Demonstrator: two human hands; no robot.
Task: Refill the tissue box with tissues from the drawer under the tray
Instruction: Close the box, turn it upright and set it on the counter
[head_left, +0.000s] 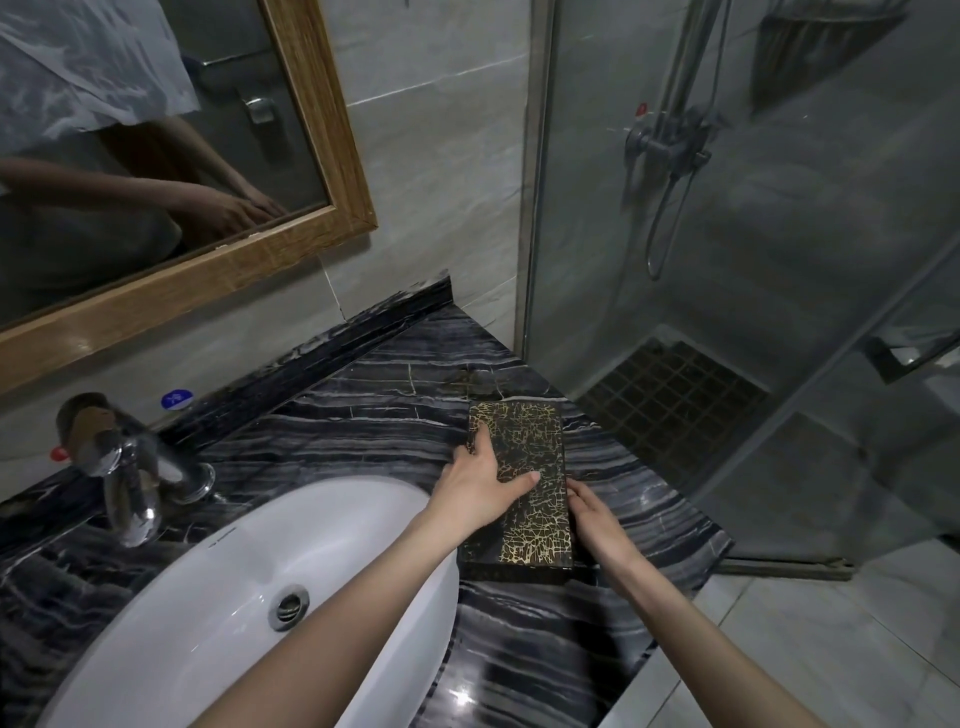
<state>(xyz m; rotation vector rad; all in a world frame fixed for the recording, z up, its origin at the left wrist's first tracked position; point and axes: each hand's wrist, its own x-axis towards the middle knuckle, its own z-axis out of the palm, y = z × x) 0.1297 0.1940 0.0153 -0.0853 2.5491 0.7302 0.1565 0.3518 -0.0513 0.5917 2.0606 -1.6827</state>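
Head view, your left hand (480, 486) flat on the closed tissue box (530, 447), thumb and forefinger spread, right hand (592, 514) straight-fingered against its right side, box at the worktop's (363, 415) right edge.

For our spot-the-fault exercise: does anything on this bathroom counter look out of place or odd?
Only the black-and-gold box: its upward face shows no tissue slot, so it may lie upside down. Nothing spilled.

One wide-angle camera, worn on the head, looks forward and steeply down at close range over the bench (363, 415) and sink (343, 525). Mirror (218, 67) sits upper left, shower glass (753, 322) at right.
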